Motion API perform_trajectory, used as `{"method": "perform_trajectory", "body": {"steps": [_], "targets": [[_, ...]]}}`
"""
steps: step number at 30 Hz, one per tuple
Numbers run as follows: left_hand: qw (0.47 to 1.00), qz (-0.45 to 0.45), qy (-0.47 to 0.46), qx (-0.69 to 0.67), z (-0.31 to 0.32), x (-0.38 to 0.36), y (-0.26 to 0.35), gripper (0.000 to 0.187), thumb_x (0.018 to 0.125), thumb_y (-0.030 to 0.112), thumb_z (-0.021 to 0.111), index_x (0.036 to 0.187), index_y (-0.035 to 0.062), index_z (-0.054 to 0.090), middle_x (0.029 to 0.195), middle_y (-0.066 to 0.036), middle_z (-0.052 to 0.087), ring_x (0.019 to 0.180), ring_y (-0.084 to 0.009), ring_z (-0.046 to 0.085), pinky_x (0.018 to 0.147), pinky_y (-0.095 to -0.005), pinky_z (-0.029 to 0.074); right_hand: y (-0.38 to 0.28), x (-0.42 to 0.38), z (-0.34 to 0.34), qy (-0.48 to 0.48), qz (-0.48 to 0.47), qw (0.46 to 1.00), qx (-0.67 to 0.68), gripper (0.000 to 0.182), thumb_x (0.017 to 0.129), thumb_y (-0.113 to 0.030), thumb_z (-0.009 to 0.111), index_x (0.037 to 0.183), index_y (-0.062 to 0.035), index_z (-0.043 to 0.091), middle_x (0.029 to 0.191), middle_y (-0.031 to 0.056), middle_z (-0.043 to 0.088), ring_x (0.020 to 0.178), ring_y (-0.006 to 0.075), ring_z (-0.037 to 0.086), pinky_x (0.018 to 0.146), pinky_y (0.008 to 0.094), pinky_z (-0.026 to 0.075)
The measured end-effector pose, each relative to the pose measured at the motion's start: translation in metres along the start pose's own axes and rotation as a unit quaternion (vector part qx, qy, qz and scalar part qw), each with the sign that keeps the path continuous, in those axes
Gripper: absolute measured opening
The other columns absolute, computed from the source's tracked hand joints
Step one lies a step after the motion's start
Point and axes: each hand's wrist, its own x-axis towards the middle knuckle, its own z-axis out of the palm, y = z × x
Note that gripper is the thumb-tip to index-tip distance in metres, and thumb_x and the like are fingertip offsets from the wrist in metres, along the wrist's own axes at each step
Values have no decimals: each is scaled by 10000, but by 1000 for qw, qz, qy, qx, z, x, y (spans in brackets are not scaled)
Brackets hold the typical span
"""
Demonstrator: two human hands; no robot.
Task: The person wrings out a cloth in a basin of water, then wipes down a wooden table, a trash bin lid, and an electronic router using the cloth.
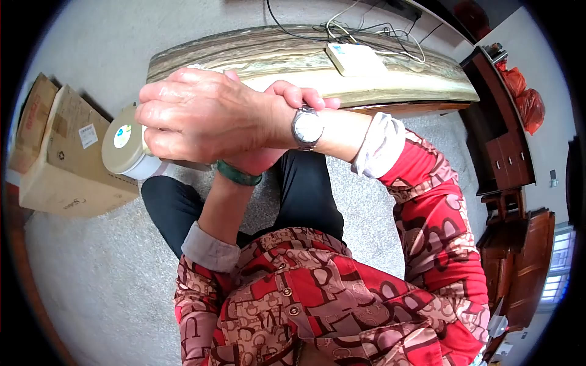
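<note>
My right hand (189, 113) is stretched across to the left, back upward, with its fingers curled down and the fingertips hidden. A silver wristwatch (307, 127) with a pale dial sits on my right wrist. My left hand (259, 160) comes up from beneath, and its fingers wrap round the right wrist beside the watch. Most of the left palm is hidden behind the right hand. A dark green bangle (238, 173) circles my left wrist. Both pale cuffs are turned back on a red patterned shirt (293, 287).
Beyond my hands is a low table (268, 61) with a white flat device (355, 59) and tangled cables (390, 33). Cardboard boxes (73, 152) and a lidded round bucket (122, 152) stand on the left. Dark wooden cabinets (506, 146) line the right, with red bags (530, 110).
</note>
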Motion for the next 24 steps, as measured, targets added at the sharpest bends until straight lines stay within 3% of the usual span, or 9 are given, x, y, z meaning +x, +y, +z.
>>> {"method": "perform_trajectory", "body": {"steps": [9,11,15,24], "targets": [[999,24,20,-28,-7,-13,16,789,859,698,77,915,35,501,1057,-191,533,1198,-392,395,1043,-525,238,0,7,25,-34,16,999,13,150,577,-193,619,525,-188,478,649,-51,451,712,100,505,533,239,407],[999,26,23,-32,-11,-15,18,767,870,680,84,912,34,496,1051,-186,534,1195,-388,399,1040,-520,242,0,10,23,-151,37,988,6,161,596,-224,632,568,-139,499,703,-27,470,764,129,547,579,272,465],[999,25,21,-24,-15,-24,18,748,877,663,89,900,34,492,1044,-178,533,1187,-381,405,1034,-514,251,-7,5,31,-128,29,991,-1,165,597,-217,637,552,-145,496,707,-38,482,778,115,560,597,260,465],[998,29,44,-38,-17,-29,17,745,880,648,55,884,44,493,1012,-163,541,1149,-372,427,1020,-512,269,-5,-10,42,-115,32,993,9,143,642,-212,634,724,-146,538,927,-2,532,926,154,552,658,284,461]]}}
